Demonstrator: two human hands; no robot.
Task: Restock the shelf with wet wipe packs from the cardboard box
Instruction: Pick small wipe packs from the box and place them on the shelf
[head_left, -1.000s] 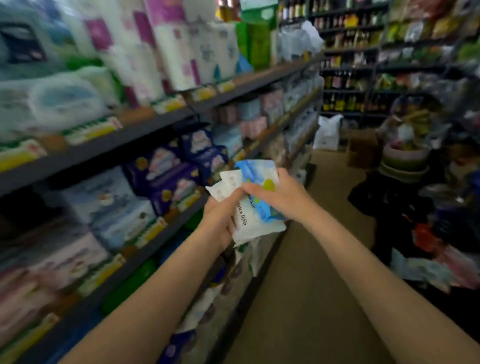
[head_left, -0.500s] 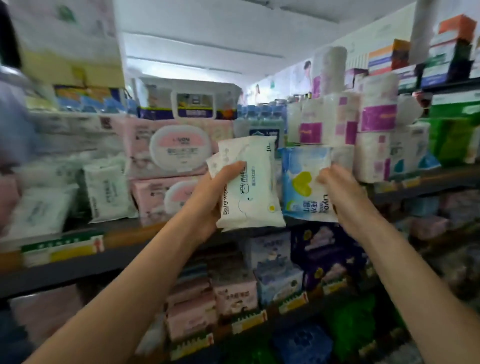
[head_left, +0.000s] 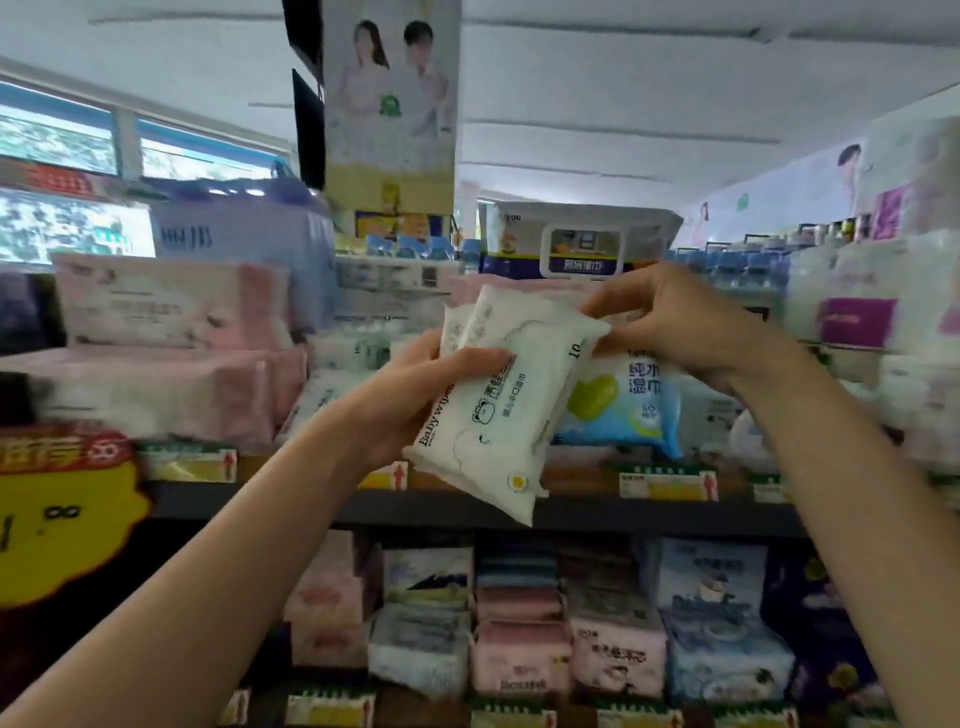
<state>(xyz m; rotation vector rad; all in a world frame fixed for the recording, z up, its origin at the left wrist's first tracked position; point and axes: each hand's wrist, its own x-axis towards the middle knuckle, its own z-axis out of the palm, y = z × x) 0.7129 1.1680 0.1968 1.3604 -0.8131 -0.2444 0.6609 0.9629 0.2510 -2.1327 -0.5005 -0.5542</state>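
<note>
**White wipe packs held up at the shelf, blue pack now lying on it**

At nine o'clock the upper shelf (head_left: 467, 506) carries stacked pink wipe packs (head_left: 171, 332), blurred, with a yellow and red price sign (head_left: 62, 499) hanging below them. Price tags (head_left: 189, 462) run along the shelf's front edge.

At the centre, the left hand (head_left: 415, 395) grips white baby wipe packs (head_left: 506, 400), thumb across the front of the top pack and fingers curled behind; the edge of a second white pack shows behind the first, and I cannot tell if there are more. The packs are tilted, lower corner hanging in front of the shelf edge.

Towards two o'clock the right hand (head_left: 670, 322) pinches the upper right corner of the white packs with its fingertips. Just under that hand, the blue wipe pack (head_left: 623, 410) with a green heart lies on the shelf, partly behind the white packs.

At six o'clock the lower shelf (head_left: 519, 714) holds rows of pink, white and blue wipe packs standing side by side.

Half a second ago the right hand held the blue pack up beside the white ones; it now rests on the shelf and that hand has moved across to the white packs. The view has also swung to face the shelf more squarely.
</note>
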